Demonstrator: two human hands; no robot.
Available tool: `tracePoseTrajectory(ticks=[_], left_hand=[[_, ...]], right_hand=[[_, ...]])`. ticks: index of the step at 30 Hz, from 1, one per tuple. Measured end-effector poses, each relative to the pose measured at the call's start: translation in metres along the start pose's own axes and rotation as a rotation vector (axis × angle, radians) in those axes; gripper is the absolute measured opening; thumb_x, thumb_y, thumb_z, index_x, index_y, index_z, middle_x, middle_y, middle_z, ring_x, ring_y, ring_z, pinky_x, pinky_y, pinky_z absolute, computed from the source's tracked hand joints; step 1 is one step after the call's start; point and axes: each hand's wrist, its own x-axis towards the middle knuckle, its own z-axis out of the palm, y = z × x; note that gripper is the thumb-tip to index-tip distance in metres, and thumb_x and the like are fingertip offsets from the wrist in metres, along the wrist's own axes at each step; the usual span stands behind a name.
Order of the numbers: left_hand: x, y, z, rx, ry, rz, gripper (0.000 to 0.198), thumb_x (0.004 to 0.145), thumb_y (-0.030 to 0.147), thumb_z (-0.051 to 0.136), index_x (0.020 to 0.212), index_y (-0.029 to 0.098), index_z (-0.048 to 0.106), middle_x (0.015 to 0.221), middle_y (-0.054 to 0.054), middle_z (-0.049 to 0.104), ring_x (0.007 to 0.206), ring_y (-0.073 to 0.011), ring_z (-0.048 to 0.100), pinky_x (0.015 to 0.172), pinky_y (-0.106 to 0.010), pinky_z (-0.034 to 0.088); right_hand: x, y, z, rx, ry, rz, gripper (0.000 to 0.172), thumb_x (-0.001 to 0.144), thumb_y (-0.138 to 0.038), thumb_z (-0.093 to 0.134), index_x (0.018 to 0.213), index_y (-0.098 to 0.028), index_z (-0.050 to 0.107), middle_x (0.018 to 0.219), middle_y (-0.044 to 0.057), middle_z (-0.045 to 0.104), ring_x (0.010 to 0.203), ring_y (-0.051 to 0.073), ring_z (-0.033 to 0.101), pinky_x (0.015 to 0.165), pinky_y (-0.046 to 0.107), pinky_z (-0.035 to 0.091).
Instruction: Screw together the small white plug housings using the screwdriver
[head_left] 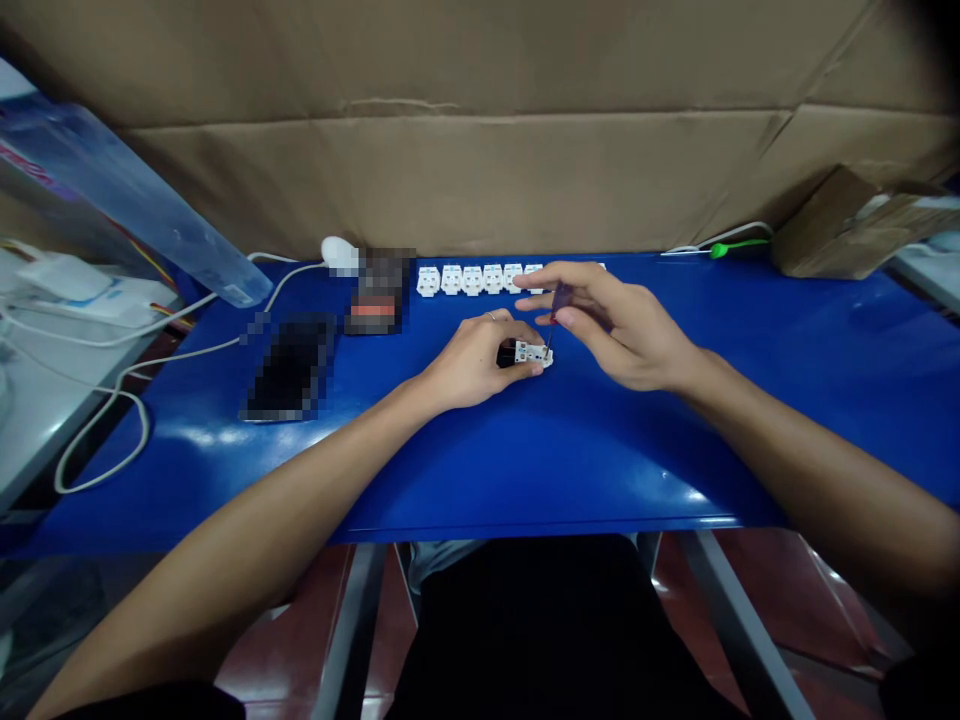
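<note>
My left hand [480, 360] rests on the blue table [675, 450], gripping a small white electrical plug body [534, 353] with a black part at its near side. My right hand [607, 325] hovers just beyond it, pinching a small screwdriver [556, 305] with a dark translucent handle. The thin shaft reaches down to the white plug body, and its tip seems to touch it. A row of several similar white plug bodies [472, 280] lines the table's far edge, partly hidden behind my right fingers.
A pixelated phone [289, 367] and a pixelated dark object [379, 292] lie left of my hands. White cables trail off the left edge past a clear plastic sleeve [135, 200]. A green-handled tool [739, 248] and cardboard box [847, 225] sit back right, before a cardboard wall [480, 130].
</note>
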Motion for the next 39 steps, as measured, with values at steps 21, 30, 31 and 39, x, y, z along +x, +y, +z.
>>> tracePoseTrajectory(ticks=[21, 30, 31, 39], left_hand=[[0.000, -0.003, 0.000, 0.015, 0.008, -0.001, 0.029, 0.095, 0.038, 0.093, 0.121, 0.026, 0.087, 0.111, -0.006, 0.083, 0.093, -0.0235, 0.076, 0.088, -0.040, 0.059], [0.001, -0.001, -0.003, -0.016, -0.022, 0.007, 0.023, 0.096, 0.039, 0.089, 0.116, 0.028, 0.088, 0.126, -0.007, 0.085, 0.110, -0.0276, 0.077, 0.097, -0.045, 0.060], [0.001, -0.001, -0.003, -0.006, -0.020, 0.004, 0.024, 0.096, 0.039, 0.089, 0.117, 0.028, 0.088, 0.125, -0.007, 0.085, 0.107, -0.0267, 0.077, 0.096, -0.045, 0.060], [0.002, 0.002, -0.002, 0.028, -0.002, -0.011, 0.023, 0.092, 0.033, 0.095, 0.113, 0.026, 0.088, 0.107, -0.005, 0.086, 0.095, -0.0242, 0.074, 0.086, -0.040, 0.057]], right_hand=[[-0.001, -0.002, 0.009, -0.232, 0.247, -0.079, 0.030, 0.103, -0.034, 0.081, 0.133, -0.032, 0.082, 0.111, 0.001, 0.089, 0.081, 0.018, 0.084, 0.077, 0.033, 0.074], [0.004, -0.009, -0.008, 0.082, 0.009, 0.036, 0.028, 0.114, -0.033, 0.067, 0.141, -0.028, 0.073, 0.136, 0.006, 0.084, 0.121, 0.024, 0.086, 0.100, 0.037, 0.074], [0.005, -0.011, -0.010, 0.106, 0.008, 0.047, 0.024, 0.113, -0.033, 0.070, 0.136, -0.028, 0.074, 0.129, 0.005, 0.086, 0.116, 0.023, 0.087, 0.097, 0.037, 0.075], [0.003, -0.013, 0.000, -0.121, 0.326, 0.088, 0.027, 0.093, -0.046, 0.096, 0.106, -0.027, 0.081, 0.086, 0.000, 0.086, 0.072, 0.020, 0.083, 0.069, 0.034, 0.073]])
